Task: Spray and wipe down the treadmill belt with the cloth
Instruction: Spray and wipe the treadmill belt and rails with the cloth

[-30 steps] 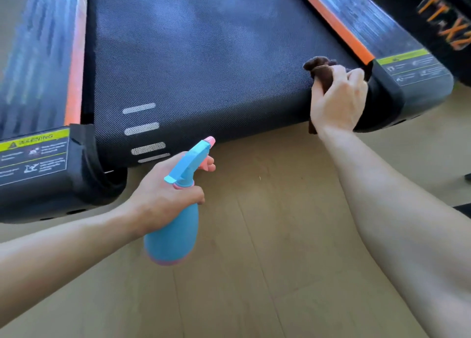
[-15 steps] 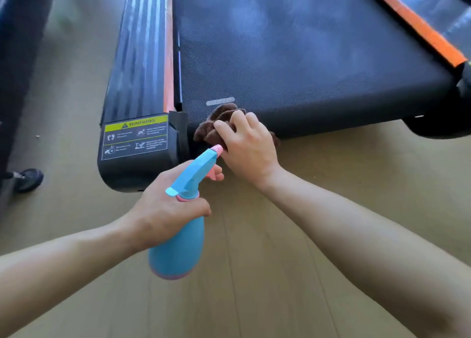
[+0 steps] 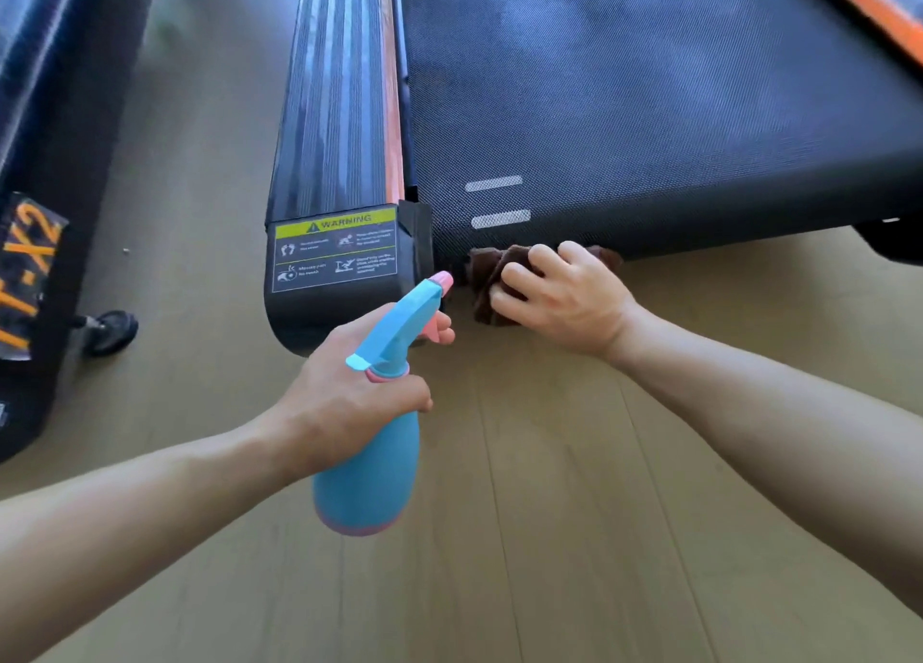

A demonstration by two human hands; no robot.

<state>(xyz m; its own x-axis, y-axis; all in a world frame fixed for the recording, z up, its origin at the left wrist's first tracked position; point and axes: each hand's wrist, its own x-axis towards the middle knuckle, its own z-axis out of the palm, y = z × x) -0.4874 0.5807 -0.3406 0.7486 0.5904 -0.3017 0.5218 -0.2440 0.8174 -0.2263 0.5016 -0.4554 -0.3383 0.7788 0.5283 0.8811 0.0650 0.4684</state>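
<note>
The right hand (image 3: 564, 302) holds the brown cloth (image 3: 487, 283) bunched up and presses it on the near end of the treadmill belt (image 3: 649, 113), by its left corner. The left hand (image 3: 349, 392) grips the blue spray bottle (image 3: 369, 472) just in front of that corner, pink tip pointing at the belt. A dark side rail (image 3: 334, 113) runs along the belt's left edge. Wood floor (image 3: 549, 537) spreads in front of the belt's end. The belt's right side is cut off. Fingers hide part of the cloth.
</note>
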